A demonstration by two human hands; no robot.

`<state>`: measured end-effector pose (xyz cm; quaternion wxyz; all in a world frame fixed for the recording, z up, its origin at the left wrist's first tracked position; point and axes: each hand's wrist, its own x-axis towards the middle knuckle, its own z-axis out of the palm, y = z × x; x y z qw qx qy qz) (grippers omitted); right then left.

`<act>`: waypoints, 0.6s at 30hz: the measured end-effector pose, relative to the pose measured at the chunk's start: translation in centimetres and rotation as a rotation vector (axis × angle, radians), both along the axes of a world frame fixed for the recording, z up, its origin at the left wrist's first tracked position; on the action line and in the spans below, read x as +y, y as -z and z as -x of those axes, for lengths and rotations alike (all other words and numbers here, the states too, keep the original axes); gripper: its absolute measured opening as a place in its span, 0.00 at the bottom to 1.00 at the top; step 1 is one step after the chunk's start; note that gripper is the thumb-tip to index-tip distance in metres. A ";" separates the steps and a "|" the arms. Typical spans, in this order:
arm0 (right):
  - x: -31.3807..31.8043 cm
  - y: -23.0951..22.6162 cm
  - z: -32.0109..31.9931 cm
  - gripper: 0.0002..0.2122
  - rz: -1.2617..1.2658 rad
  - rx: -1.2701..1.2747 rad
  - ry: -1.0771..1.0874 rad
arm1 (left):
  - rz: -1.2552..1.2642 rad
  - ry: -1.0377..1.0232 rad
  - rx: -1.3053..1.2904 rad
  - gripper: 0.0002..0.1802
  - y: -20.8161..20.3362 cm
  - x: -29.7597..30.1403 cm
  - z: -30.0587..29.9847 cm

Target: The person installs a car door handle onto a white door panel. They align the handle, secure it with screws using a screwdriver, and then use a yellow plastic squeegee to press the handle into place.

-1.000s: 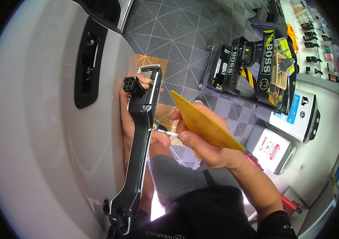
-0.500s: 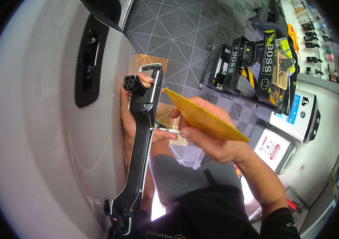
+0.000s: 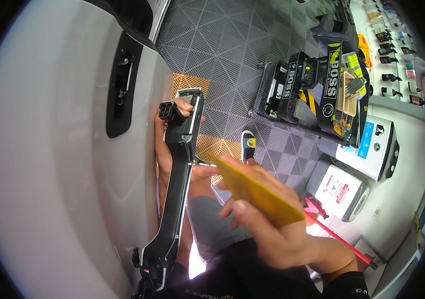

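Note:
A long black plastic trim piece (image 3: 177, 199) with a pale edge stands lengthwise beside the light grey car panel (image 3: 63, 164). My left hand (image 3: 164, 159) is closed around it from behind, its fingertips showing by a black square connector block (image 3: 170, 112) at the far end. A thin strip (image 3: 203, 164) sticks out from the trim's right edge above my left thumb; its far end is partly hidden. To the right, my right hand (image 3: 277, 239) holds a flat yellow squeegee (image 3: 257, 192), apart from the trim and somewhat blurred.
A recessed black handle opening (image 3: 120, 92) sits in the car panel. A black tool cart (image 3: 322, 94) with tools stands at the far right. Beyond it are white bins (image 3: 339, 192) and wall shelves with bottles (image 3: 389, 60). A red pole (image 3: 342, 239) lies near my right forearm.
My right hand has let go of the thin strip and moved down and nearer to me, with the squeegee still in it. My left hand and the trim have barely shifted.

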<state>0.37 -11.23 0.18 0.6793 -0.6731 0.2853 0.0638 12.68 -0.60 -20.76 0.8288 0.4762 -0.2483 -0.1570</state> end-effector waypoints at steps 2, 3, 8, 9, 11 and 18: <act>0.9 0.5 -0.5 0.25 -0.013 -0.027 -0.016 | 0.014 0.007 0.030 0.66 0.0 0.0 0.0; 1.4 0.8 -0.8 0.25 0.003 -0.032 -0.007 | 0.021 0.009 0.045 0.64 0.0 0.0 0.1; 2.2 1.3 -1.9 0.24 -0.015 0.053 0.004 | -0.024 -0.018 0.111 0.43 0.5 0.2 0.0; 2.3 1.3 -2.0 0.23 -0.026 0.071 0.014 | 0.003 -0.021 0.173 0.31 0.6 0.2 -0.1; 2.6 1.3 -2.0 0.23 -0.037 0.091 0.034 | 0.028 -0.024 0.260 0.17 0.8 0.2 -0.2; 3.2 0.8 -3.0 0.26 0.133 0.109 -0.067 | -0.017 0.003 0.018 0.50 0.2 0.2 -0.3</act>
